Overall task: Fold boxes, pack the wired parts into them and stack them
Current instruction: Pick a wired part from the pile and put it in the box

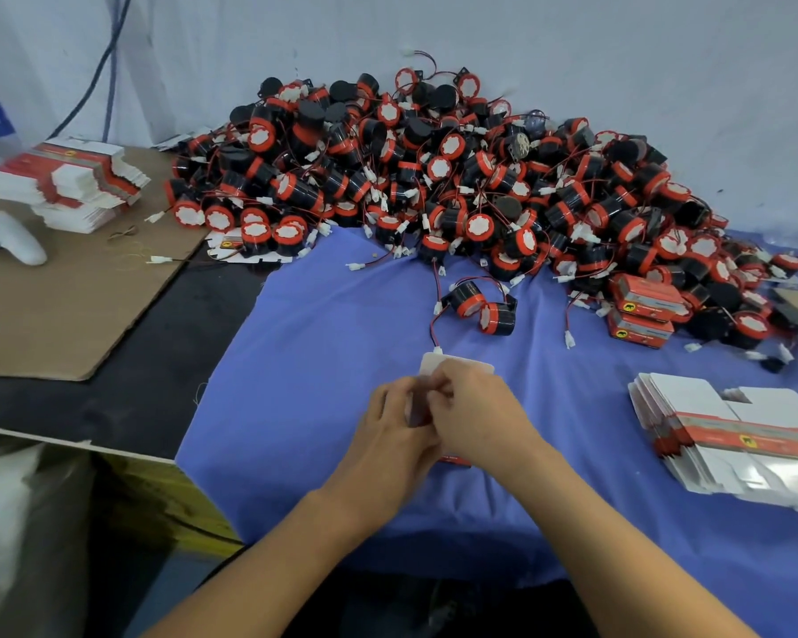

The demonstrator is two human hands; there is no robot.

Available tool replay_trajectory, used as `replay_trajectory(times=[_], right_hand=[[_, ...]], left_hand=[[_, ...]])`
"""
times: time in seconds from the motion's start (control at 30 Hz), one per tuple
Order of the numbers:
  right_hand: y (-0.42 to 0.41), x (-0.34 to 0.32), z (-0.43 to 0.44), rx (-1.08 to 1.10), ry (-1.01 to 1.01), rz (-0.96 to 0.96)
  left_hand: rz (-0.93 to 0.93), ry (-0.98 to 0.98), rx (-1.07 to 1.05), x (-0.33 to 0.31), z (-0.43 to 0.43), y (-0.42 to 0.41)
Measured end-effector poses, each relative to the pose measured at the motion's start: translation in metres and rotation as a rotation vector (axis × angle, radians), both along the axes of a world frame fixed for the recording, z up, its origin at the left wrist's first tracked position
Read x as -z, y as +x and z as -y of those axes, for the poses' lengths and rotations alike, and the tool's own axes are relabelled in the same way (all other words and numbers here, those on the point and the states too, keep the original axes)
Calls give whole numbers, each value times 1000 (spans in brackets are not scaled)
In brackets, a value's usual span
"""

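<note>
Both my hands meet over the blue cloth [319, 361] and hold a small white-and-red box [452, 362]. My left hand [395, 423] grips its left side. My right hand [473, 407] curls over its top and right side, hiding most of it. A white flap sticks out beyond my fingers and a red edge shows below them. Two loose black-and-red wired parts [482, 308] lie just beyond the box. A big heap of the same wired parts [434, 177] fills the back of the table.
A stack of flat unfolded boxes [729, 439] lies at my right. Two folded red boxes [643, 315] sit stacked at the heap's right edge. More flat boxes [70, 181] and a white object [12, 239] rest on brown cardboard [65, 315] at left.
</note>
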State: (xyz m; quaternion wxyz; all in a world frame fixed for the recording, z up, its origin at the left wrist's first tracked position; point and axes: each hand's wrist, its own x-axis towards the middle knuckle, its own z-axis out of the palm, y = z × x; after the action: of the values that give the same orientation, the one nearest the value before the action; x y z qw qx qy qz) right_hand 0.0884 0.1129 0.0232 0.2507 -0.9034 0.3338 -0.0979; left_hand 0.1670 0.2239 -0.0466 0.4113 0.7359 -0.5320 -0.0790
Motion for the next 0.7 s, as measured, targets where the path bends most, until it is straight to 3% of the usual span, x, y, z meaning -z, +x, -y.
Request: replay_trajectory(times=[0.07,0.17,0.3,0.47,0.6,0.7], right_hand=[[3,4,-5,-25,50,-56],[1,6,-2,-63,105,-78],[-6,-1,8,-151,91,-101],[-3,5,5,-91,7,61],[-1,10,2,-182,-62,-93],[-3,7,6,-237,3,-153]], left_hand=[[-534,-26,3,0,1,-4],[-882,-158,-22,15,10,-3],[-1057,-214,39,24,14,1],[-1075,-212,68,23,12,3],[-1110,-248,192,25,11,3],[-1051,-225,94,29,9,3]])
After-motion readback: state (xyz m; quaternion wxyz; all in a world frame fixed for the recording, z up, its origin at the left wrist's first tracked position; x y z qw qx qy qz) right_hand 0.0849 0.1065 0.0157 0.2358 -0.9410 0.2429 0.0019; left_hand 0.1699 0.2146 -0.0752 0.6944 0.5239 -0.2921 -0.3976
